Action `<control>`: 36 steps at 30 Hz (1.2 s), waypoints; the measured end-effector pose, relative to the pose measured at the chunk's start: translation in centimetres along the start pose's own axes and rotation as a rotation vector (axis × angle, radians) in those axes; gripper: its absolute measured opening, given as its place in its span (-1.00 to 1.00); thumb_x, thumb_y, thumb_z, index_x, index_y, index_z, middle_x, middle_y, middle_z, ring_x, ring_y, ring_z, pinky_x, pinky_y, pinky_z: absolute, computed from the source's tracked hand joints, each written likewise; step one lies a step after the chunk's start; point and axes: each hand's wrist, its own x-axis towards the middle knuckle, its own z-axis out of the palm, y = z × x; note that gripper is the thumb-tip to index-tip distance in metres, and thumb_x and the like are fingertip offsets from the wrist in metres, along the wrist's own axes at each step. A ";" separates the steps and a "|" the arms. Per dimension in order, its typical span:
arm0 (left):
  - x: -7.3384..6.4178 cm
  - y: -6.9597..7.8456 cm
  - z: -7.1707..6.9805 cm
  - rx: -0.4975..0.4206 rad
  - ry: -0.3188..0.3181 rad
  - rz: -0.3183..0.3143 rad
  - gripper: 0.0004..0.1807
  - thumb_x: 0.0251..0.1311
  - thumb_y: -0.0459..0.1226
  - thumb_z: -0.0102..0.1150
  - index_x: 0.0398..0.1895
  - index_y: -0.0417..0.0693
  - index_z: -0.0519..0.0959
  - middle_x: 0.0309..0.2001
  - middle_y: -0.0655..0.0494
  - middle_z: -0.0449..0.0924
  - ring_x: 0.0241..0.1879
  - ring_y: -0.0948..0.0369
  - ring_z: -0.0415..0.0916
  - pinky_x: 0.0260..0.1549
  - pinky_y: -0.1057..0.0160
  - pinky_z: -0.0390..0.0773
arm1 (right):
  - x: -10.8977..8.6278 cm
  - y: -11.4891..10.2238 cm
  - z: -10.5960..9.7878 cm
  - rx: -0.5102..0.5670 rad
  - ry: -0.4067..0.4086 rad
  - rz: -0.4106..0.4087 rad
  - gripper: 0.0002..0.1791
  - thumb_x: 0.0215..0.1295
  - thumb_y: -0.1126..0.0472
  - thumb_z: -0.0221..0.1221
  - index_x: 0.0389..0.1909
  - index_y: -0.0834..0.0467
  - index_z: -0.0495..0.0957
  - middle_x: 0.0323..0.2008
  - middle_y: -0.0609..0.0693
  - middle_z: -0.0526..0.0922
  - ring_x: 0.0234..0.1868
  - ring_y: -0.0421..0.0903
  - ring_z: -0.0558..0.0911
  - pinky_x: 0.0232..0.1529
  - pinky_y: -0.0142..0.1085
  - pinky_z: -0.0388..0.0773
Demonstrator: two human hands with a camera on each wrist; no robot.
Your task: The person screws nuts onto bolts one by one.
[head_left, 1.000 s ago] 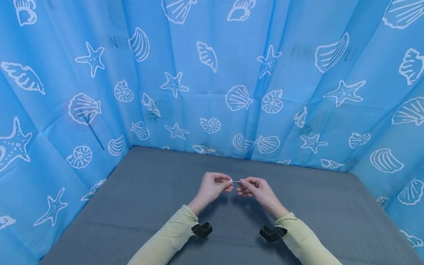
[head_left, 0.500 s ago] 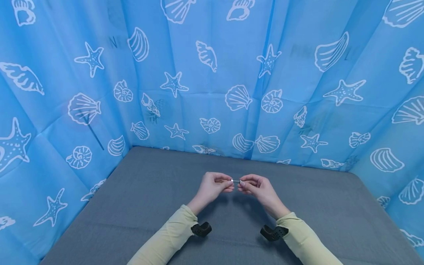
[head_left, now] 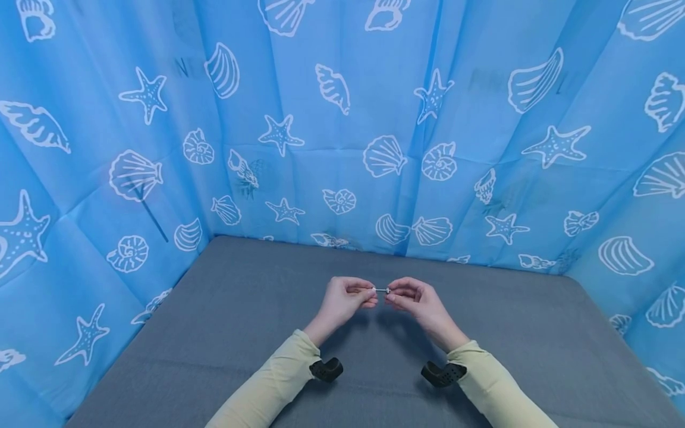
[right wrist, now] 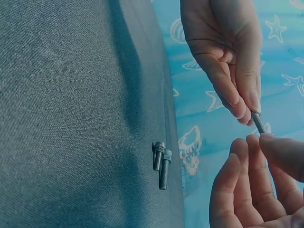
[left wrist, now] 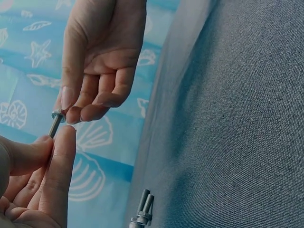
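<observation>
A metal bolt [head_left: 381, 290] is held level between both hands, above the grey table. My left hand [head_left: 345, 297] pinches one end between thumb and fingers. In the left wrist view, a round nut-like piece [left wrist: 59, 115] sits on the bolt's far end. The fingertips of my right hand [head_left: 414, 300] pinch there, thumb against the piece. Bare threaded shank [right wrist: 259, 123] shows between the hands in the right wrist view. The end inside my left fingertips is mostly hidden.
Two more bolts [right wrist: 164, 173] with nut-like pieces lie close together on the grey cloth-covered table [head_left: 267, 267], visible in both wrist views. A blue curtain [head_left: 342, 131] with white shells and starfish hangs around its back and sides. Black wrist straps [head_left: 443, 374] circle the sleeves.
My right fingers have shifted slightly around the bolt's end, and more of the round piece shows. My left hand stays almost still.
</observation>
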 end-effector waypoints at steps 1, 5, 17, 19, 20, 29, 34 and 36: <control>0.0 -0.1 0.0 -0.003 0.000 0.003 -0.85 0.19 -0.46 0.22 -0.22 -0.42 0.62 -0.37 -0.11 0.68 -0.37 0.07 0.69 -0.35 0.22 0.67 | 0.0 0.0 0.0 -0.007 0.004 0.001 -0.62 0.32 0.26 0.20 0.03 0.44 0.43 -0.16 0.23 0.64 -0.16 -0.03 0.67 -0.01 0.00 0.56; -0.1 0.0 0.1 -0.007 -0.004 0.014 -0.84 0.20 -0.46 0.21 -0.21 -0.44 0.61 -0.38 -0.10 0.68 -0.38 0.09 0.69 -0.34 0.23 0.67 | 0.1 -0.1 0.2 -0.034 0.019 0.031 -0.62 0.35 0.19 0.17 -0.01 0.44 0.48 -0.20 0.22 0.66 -0.14 0.03 0.66 -0.02 0.01 0.56; -0.2 0.3 0.1 -0.031 0.001 0.001 -0.83 0.20 -0.44 0.22 -0.20 -0.42 0.62 -0.36 -0.14 0.68 -0.35 0.05 0.69 -0.33 0.23 0.66 | -0.2 -0.3 0.1 -0.012 -0.009 -0.012 -0.65 0.35 0.25 0.16 0.04 0.39 0.42 -0.11 0.29 0.62 -0.10 -0.01 0.66 0.01 0.02 0.54; -0.2 0.3 0.1 -0.029 0.002 -0.002 -0.84 0.20 -0.43 0.22 -0.21 -0.40 0.62 -0.37 -0.13 0.68 -0.35 0.06 0.69 -0.33 0.23 0.66 | -0.2 -0.4 0.1 -0.013 -0.007 -0.010 -0.68 0.36 0.24 0.16 0.01 0.37 0.45 -0.12 0.31 0.62 -0.09 0.02 0.65 0.02 0.04 0.53; -0.2 0.3 0.1 -0.028 0.002 -0.003 -0.85 0.20 -0.43 0.22 -0.21 -0.39 0.63 -0.37 -0.12 0.68 -0.36 0.07 0.69 -0.33 0.23 0.66 | -0.2 -0.4 0.1 -0.022 -0.002 -0.002 -0.68 0.36 0.22 0.16 0.00 0.37 0.47 -0.13 0.31 0.62 -0.09 0.04 0.65 0.02 0.05 0.53; 0.0 0.1 0.1 -0.030 -0.009 0.008 -0.83 0.20 -0.47 0.20 -0.19 -0.46 0.60 -0.39 -0.10 0.68 -0.38 0.10 0.69 -0.34 0.22 0.67 | 0.0 0.0 0.1 -0.019 -0.012 0.055 -0.57 0.43 0.06 0.08 0.00 0.40 0.46 -0.15 0.30 0.63 -0.06 0.20 0.61 -0.04 -0.02 0.58; 0.0 0.0 0.1 -0.033 -0.005 0.008 -0.84 0.20 -0.48 0.20 -0.20 -0.45 0.61 -0.39 -0.11 0.68 -0.38 0.09 0.69 -0.34 0.22 0.67 | -0.1 0.1 0.0 0.006 -0.040 0.010 -0.61 0.40 0.20 0.12 0.06 0.44 0.39 -0.09 0.37 0.59 -0.06 0.11 0.63 -0.02 -0.06 0.58; 0.0 0.0 0.1 -0.032 -0.007 0.003 -0.85 0.20 -0.47 0.21 -0.21 -0.43 0.61 -0.39 -0.11 0.68 -0.38 0.09 0.69 -0.34 0.22 0.67 | -0.1 0.1 0.0 -0.015 -0.032 0.014 -0.63 0.39 0.20 0.14 0.03 0.42 0.42 -0.10 0.33 0.60 -0.08 0.07 0.64 -0.02 -0.08 0.58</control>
